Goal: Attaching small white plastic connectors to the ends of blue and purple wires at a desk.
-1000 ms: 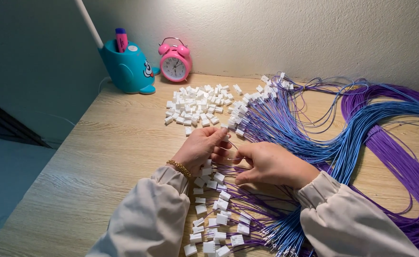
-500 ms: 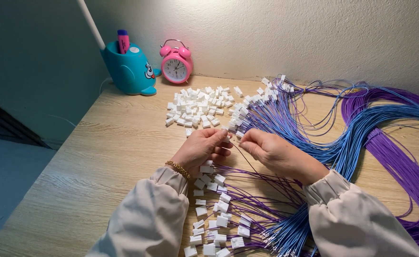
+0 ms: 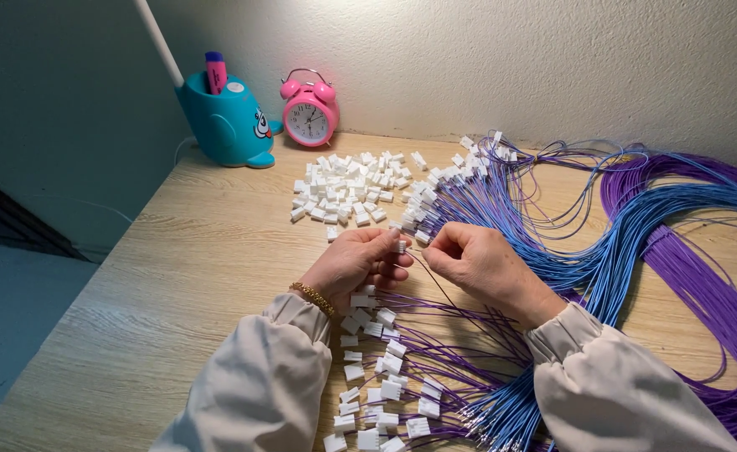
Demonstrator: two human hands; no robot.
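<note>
Pale wood desk [image 3: 176, 276] runs up to a rough white wall, seen from the head camera. At the far left stand a teal whale-shaped pen holder [image 3: 222, 125] and, just beside it, a pink alarm clock [image 3: 309, 115]. A loose heap of white connectors [image 3: 347, 188] lies beyond the hands. Blue wires [image 3: 636, 226] and purple wires [image 3: 703, 293] sweep along the right. Near the middle, the left hand [image 3: 356, 264] pinches one small white connector [image 3: 400, 246] at its fingertips. The right hand [image 3: 481, 264], fingers pressed together, pinches a thin dark wire [image 3: 435, 280] just beside that connector. Finished white-tipped purple leads [image 3: 385, 377] crowd the near space between the sleeves.
</note>
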